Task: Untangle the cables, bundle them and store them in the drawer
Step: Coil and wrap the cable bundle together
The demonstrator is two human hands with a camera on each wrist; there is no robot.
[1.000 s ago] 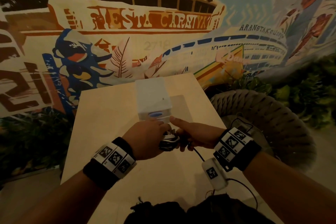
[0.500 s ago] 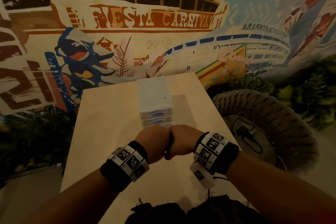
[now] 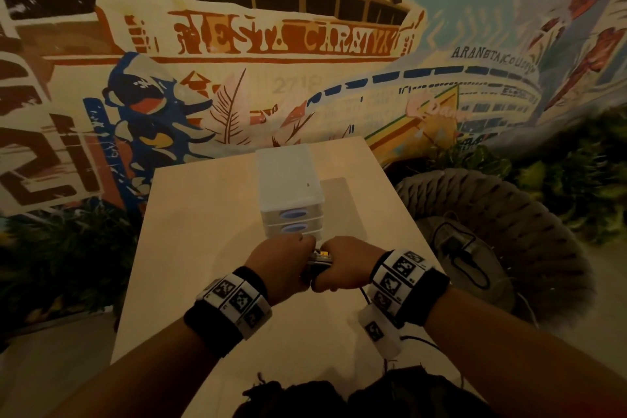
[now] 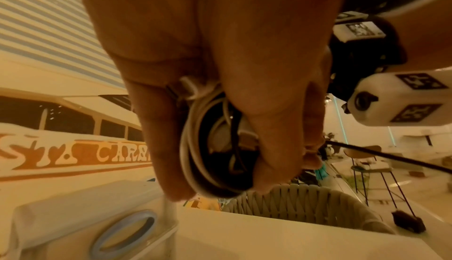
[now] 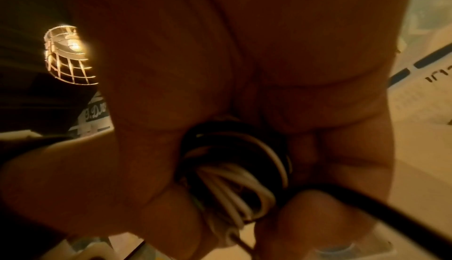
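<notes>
Hands (image 3: 315,265) still clamp the cable bundle (image 3: 319,256), now slightly apart.

Centre frame, I see my left hand (image 3: 283,265) and right hand (image 3: 346,263) knuckle to knuckle, gripping a cable bundle (image 3: 320,256) between them, just below the white drawer unit (image 3: 290,190) on the table (image 3: 203,231).

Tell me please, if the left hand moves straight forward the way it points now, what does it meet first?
Probably the drawer unit. The left hand, gripping the cable bundle, sits just before its lowest drawer front, and whether a gap remains there cannot be judged.
</notes>
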